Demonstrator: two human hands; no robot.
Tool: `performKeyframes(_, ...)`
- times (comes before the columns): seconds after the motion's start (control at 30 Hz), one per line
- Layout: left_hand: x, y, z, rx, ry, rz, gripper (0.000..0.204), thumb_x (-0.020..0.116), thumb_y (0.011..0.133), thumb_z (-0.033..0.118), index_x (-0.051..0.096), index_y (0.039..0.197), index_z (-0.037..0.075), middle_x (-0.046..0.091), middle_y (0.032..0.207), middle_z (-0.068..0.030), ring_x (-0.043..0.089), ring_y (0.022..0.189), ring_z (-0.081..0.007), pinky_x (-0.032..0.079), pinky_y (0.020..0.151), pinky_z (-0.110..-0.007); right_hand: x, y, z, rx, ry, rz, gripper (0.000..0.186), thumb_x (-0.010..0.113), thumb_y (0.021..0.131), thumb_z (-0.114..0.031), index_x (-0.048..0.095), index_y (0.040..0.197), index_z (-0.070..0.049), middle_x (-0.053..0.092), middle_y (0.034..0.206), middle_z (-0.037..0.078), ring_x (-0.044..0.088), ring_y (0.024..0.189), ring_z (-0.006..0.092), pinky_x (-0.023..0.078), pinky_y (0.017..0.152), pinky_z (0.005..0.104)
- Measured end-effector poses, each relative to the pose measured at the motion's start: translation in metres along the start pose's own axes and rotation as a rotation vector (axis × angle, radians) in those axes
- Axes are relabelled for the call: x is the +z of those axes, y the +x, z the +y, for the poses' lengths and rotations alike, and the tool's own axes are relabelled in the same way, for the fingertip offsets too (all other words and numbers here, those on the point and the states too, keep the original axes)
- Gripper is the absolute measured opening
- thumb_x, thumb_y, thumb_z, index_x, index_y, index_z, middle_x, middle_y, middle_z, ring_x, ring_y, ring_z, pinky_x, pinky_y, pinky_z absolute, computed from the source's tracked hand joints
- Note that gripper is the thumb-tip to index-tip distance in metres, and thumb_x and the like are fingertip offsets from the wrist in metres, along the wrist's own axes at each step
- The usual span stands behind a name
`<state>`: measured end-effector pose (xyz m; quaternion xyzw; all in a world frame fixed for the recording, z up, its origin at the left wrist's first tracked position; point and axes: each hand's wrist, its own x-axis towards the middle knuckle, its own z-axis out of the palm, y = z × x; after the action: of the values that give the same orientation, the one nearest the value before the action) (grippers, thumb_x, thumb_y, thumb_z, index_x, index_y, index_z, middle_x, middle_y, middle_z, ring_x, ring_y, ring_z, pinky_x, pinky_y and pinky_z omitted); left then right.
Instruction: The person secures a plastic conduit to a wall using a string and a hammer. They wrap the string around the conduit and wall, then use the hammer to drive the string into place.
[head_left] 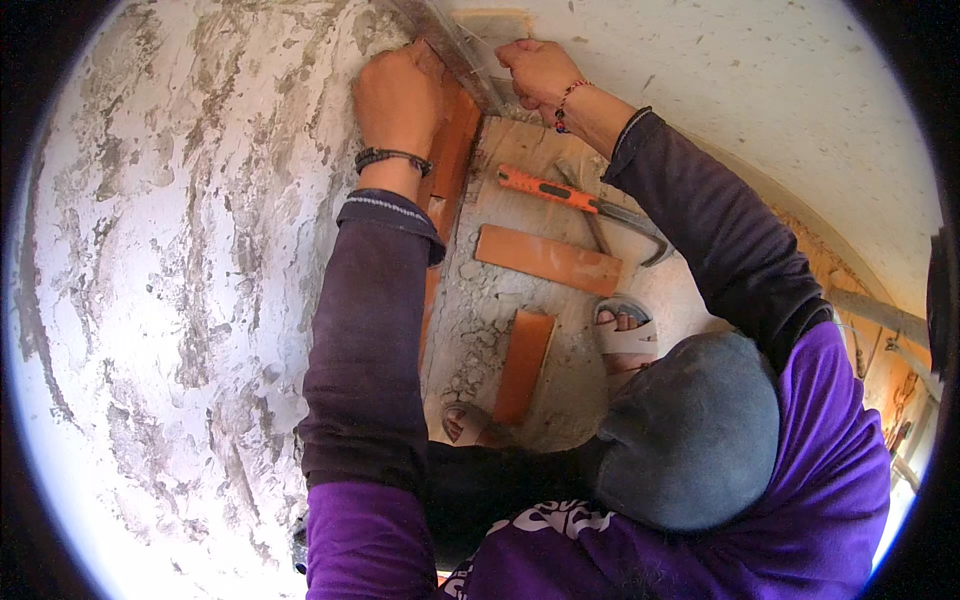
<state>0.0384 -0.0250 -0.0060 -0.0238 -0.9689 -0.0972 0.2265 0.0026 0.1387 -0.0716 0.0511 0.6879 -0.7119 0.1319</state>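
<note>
In the head view, the relation that matters is between the two grips and the grey bar [462, 58]. It runs slantwise between them, its long axis going from the top edge down and to the right. The left grip [400, 95] is the nearer, just left of the bar and seemingly against its edge; the right grip [543, 75] is a little apart on the other side. The left fingers are curled and turned away, so I cannot tell what they hold. The right fingers are drawn in narrow, and whether anything thin is pinched there I cannot tell.

Directly below the left grip, a row of orange tiles [458, 140] lies along the foot of the mottled wall [200, 250]. Below the right grip, on the dusty floor [520, 155], are an orange-handled hammer [548, 188] and, crossing under it, a thin rod [598, 232]. Further down lies one loose tile [548, 260], roughly crosswise, and past it a second tile [524, 368], pointing nearly toward the grips. I can make out no container.
</note>
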Motion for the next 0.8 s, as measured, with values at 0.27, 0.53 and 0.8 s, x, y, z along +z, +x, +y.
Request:
performKeyframes(0.27, -0.018, -0.013, 0.006, -0.026, 0.036, 0.035, 0.028, 0.059, 0.088, 0.033, 0.073, 0.095, 0.01, 0.066, 0.087, -0.0207, 0.064, 0.083, -0.0399, 0.052, 0.073, -0.045, -0.005, -0.001, -0.002, -0.022, -0.04, -0.013, 0.018, 0.055, 0.089, -0.022, 0.058, 0.09, -0.005, 0.036, 0.056, -0.005, 0.03, 0.043, 0.0068, 0.022, 0.038, 0.0268)
performKeyframes(0.53, -0.009, -0.011, 0.006, -0.043, -0.004, 0.045, 0.025, 0.061, 0.086, 0.03, 0.073, 0.095, 0.01, 0.067, 0.085, -0.0202, 0.064, 0.08, -0.0404, 0.053, 0.071, -0.045, 0.004, -0.031, -0.03, -0.109, -0.096, -0.081, 0.018, 0.055, 0.09, -0.024, 0.06, 0.092, -0.006, 0.036, 0.057, -0.005, 0.028, 0.043, 0.0072, 0.022, 0.04, 0.0267)
performKeyframes(0.8, -0.013, -0.007, 0.008, -0.026, -0.01, 0.008, 0.025, 0.054, 0.091, 0.024, 0.073, 0.091, 0.007, 0.067, 0.084, -0.0214, 0.066, 0.08, -0.0392, 0.053, 0.069, -0.047, 0.01, -0.02, -0.081, -0.482, -0.43, 0.086, 0.034, 0.053, 0.09, -0.03, 0.066, 0.093, 0.0, 0.068, 0.082, 0.017, 0.063, 0.069, 0.0258, 0.049, 0.066, 0.0372)
